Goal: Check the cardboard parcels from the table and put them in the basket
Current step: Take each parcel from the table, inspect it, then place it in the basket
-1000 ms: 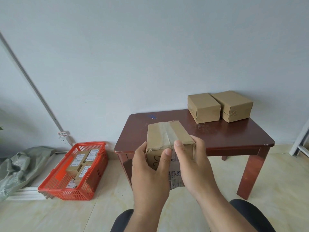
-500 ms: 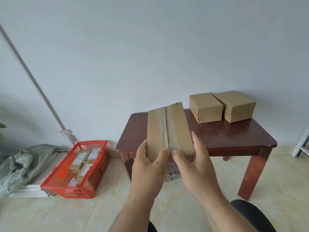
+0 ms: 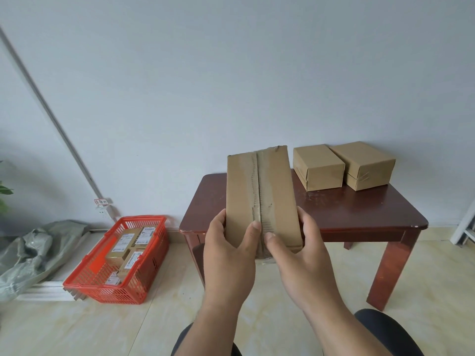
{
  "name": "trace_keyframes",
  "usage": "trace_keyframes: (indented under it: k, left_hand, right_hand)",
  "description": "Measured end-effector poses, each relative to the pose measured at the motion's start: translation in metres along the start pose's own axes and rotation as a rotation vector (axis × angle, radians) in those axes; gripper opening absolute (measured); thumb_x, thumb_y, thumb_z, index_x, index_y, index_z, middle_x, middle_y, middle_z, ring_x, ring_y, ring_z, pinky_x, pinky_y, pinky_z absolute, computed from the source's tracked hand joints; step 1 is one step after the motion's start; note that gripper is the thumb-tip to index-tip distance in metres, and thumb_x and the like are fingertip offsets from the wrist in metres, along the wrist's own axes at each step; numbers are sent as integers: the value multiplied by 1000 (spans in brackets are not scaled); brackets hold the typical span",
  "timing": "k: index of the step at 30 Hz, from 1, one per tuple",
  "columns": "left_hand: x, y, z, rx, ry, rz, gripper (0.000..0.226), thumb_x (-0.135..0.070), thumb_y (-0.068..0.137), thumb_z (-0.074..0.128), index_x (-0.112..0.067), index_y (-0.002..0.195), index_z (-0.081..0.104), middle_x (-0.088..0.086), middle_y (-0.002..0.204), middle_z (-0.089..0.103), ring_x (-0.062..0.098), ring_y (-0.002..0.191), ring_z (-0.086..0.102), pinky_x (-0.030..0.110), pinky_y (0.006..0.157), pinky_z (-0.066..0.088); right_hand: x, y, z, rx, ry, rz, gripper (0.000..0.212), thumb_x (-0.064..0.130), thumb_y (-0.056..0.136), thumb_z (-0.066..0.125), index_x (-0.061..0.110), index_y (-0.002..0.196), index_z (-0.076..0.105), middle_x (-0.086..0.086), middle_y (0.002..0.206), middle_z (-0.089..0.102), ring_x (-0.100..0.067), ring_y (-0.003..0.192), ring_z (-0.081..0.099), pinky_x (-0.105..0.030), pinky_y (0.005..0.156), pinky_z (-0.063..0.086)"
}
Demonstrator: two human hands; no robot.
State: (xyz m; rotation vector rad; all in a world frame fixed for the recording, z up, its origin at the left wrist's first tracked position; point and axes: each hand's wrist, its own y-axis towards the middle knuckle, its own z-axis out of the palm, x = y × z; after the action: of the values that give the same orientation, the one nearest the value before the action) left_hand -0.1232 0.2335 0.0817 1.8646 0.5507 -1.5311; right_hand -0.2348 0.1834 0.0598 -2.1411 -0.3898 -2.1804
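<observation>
While both hands grip the box (image 3: 261,196) with curled fingers (image 3: 253,231), turn it slowly and look at every side. Then it goes in the basket (image 3: 120,258).

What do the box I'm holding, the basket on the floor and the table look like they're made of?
Held box: matte brown cardboard, with a strip of tan tape along its seam.
Basket: likely moulded plastic, bright orange-red with a slotted lattice wall.
Table: looks like wood under glossy reddish-brown lacquer, since the top reflects light; it could be veneer.
</observation>
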Motion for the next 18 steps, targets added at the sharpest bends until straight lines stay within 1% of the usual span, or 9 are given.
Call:
trace_keyframes:
  k: [1, 3, 5, 6, 9, 10, 13, 14, 18]
  left_hand:
    - [1, 1, 0, -4, 6, 3, 24, -34, 93, 78, -46, 104, 60, -16, 105, 75, -1, 91, 72, 19, 68, 56]
    - [7, 0, 2, -8, 28, 8, 22, -38, 93, 78, -49, 104, 61, -14, 109, 73, 3, 97, 71, 24, 77, 59]
    - [13, -4, 3, -7, 83, 20, 33, -42, 91, 78, -46, 118, 61, -15, 118, 69, 5, 110, 68, 30, 89, 59]
    - [15, -6, 4, -11, 116, 36, 42, -43, 90, 78, -43, 127, 59, -18, 122, 66, 5, 116, 64, 29, 93, 57]
    - [18, -11, 5, -22, 176, 83, 53, -40, 89, 79, -38, 136, 54, -26, 124, 54, -5, 120, 55, 9, 89, 47]
    - [18, -11, 5, -23, 172, 83, 53, -40, 89, 79, -38, 136, 53, -26, 124, 53, -8, 118, 54, 8, 88, 47]
    - [18, -6, 3, -46, 153, 73, 49, -46, 87, 78, -36, 130, 56, -21, 123, 57, -5, 113, 59, 27, 94, 55]
    - [16, -3, 2, -52, 156, 65, 47, -49, 87, 76, -36, 127, 56, -20, 122, 56, -5, 111, 58, 30, 94, 55]
    - [9, 6, -3, -30, 216, 70, 48, -58, 88, 72, -43, 129, 52, -23, 116, 47, -2, 111, 55, 20, 89, 45]
  right_hand:
    - [-1, 1, 0, -4, -16, -7, 62, 29, 90, 79, 43, 143, 51, 14, 124, 72, -2, 104, 72, -27, 85, 58]
    - [-2, 4, -1, -18, -38, -12, 61, 31, 88, 79, 46, 140, 51, 14, 125, 70, -2, 104, 71, -25, 82, 57]
    - [0, 7, -2, -45, -40, -6, 57, 32, 88, 80, 48, 135, 52, 17, 122, 70, -1, 104, 70, -24, 83, 55]
    - [0, 9, -2, -60, -32, 2, 54, 34, 87, 80, 48, 132, 53, 19, 119, 71, 0, 104, 70, -27, 84, 56]
    - [-2, 13, -3, -74, -6, 21, 48, 40, 87, 82, 46, 127, 56, 23, 113, 73, 2, 100, 71, -34, 90, 59]
    - [-2, 14, -3, -71, -2, 26, 47, 41, 87, 82, 45, 128, 57, 23, 112, 74, 3, 100, 71, -37, 91, 59]
    - [-4, 13, -3, -43, -1, 23, 54, 44, 88, 82, 45, 135, 57, 21, 114, 75, 2, 102, 71, -40, 95, 60]
    - [-5, 12, -3, -32, -4, 16, 57, 45, 87, 82, 45, 138, 56, 21, 116, 75, 2, 104, 71, -40, 96, 59]
    - [-9, 6, -1, -7, -62, -40, 79, 67, 74, 75, 44, 146, 52, 18, 131, 68, -2, 117, 67, -38, 98, 58]
